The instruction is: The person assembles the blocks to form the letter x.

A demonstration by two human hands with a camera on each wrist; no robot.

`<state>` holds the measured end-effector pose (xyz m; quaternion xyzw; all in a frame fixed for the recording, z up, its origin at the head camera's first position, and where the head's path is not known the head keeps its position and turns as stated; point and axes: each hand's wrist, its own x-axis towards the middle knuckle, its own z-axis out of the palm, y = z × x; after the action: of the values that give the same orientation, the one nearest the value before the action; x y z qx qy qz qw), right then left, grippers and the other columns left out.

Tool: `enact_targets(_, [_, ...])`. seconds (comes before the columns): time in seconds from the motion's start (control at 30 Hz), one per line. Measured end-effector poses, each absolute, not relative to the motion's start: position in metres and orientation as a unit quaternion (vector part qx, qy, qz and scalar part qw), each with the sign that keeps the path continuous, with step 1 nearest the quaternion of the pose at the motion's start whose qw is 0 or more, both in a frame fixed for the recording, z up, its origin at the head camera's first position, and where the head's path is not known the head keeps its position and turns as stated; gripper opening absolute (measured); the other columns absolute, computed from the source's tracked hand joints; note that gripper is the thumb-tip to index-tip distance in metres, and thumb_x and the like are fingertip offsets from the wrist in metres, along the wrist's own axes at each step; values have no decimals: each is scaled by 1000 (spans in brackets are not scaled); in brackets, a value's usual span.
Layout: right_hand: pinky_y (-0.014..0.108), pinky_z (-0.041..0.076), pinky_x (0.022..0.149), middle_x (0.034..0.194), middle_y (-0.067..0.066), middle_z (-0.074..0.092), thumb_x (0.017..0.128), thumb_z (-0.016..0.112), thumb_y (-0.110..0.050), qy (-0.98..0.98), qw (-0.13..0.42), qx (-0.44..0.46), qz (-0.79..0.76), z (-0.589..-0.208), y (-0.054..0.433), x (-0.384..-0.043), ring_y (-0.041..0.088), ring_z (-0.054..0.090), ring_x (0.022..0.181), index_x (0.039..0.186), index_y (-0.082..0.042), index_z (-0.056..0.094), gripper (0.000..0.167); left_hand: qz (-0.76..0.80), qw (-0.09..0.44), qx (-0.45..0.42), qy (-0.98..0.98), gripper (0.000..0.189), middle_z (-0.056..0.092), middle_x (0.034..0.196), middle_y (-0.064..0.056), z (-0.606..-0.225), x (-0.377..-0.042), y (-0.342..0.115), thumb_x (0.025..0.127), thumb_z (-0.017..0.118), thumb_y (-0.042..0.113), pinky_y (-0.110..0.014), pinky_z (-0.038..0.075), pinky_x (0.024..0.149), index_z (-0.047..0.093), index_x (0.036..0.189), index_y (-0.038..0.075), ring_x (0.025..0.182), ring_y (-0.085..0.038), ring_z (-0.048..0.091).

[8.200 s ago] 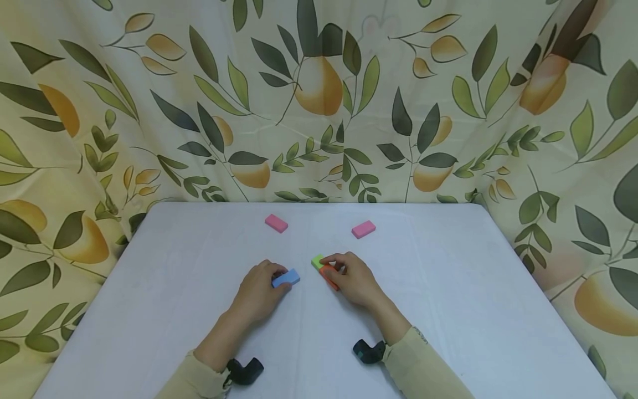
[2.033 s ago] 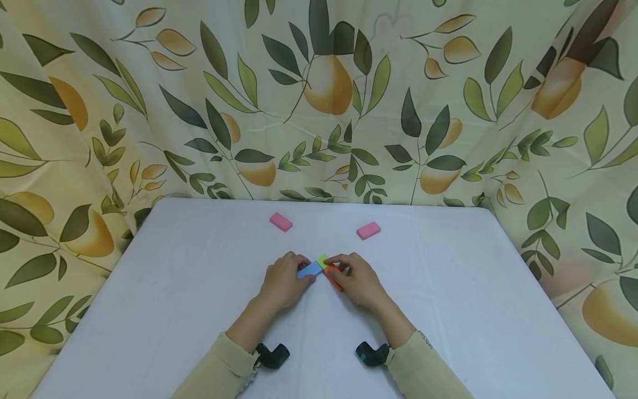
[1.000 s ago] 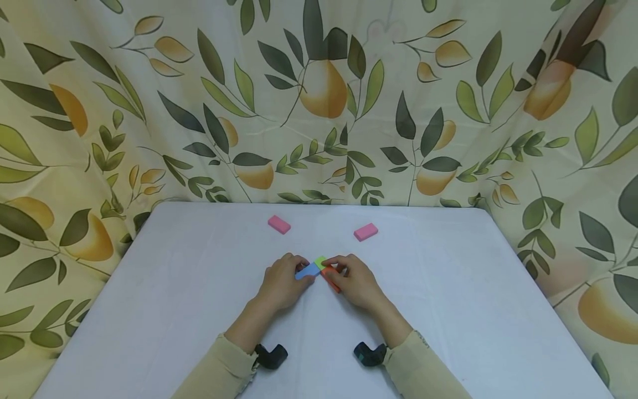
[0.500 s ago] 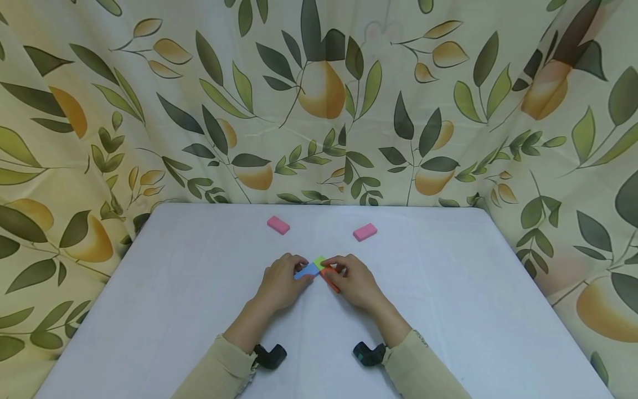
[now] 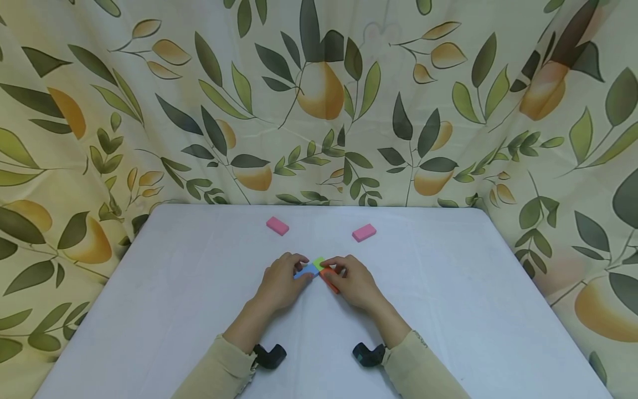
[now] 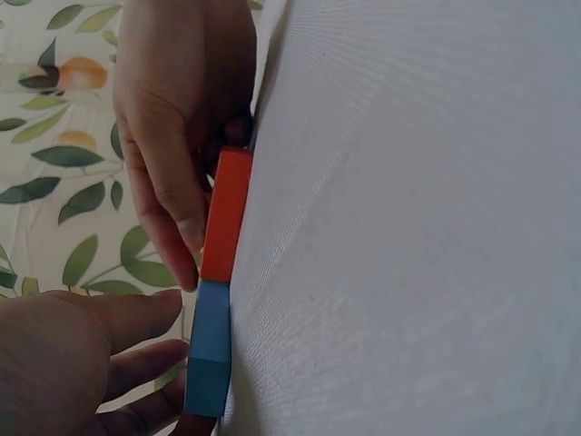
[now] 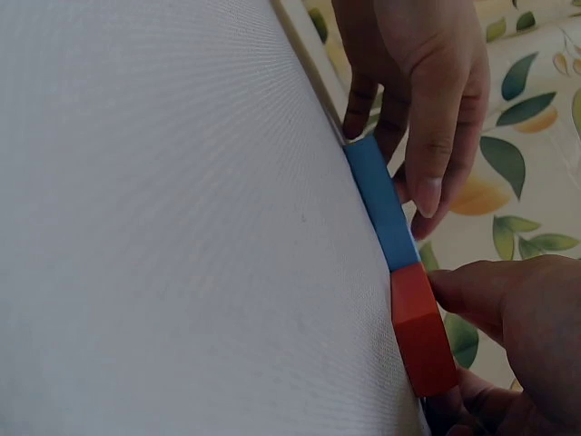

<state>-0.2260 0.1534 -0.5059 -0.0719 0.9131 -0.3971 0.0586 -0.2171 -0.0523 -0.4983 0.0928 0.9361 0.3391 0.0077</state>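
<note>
Pinches, narrow — left hand [image 5: 280, 281] on blue block [image 5: 308, 270], right hand [image 5: 356, 282] on orange block [image 6: 228, 218].

Left hand [image 5: 281, 281], right hand [image 5: 355, 281] seemingly pinching

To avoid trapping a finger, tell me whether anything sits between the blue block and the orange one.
Nothing visible does: the blue block and orange block appear to meet, with the green block just beyond their junction.
</note>
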Motion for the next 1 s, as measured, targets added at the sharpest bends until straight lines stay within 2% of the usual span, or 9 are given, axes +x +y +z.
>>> enact_targets(1.0, [31,42,68,94,2,60,97,73,-23,915,51,-75,-393,-505,152,-226,16,53,81,117,-29,77,22,336,6,106,936,27,63,98,4,-503,-224,-47,98,72,33,-34,38,77,72,124,27,86,-12,57])
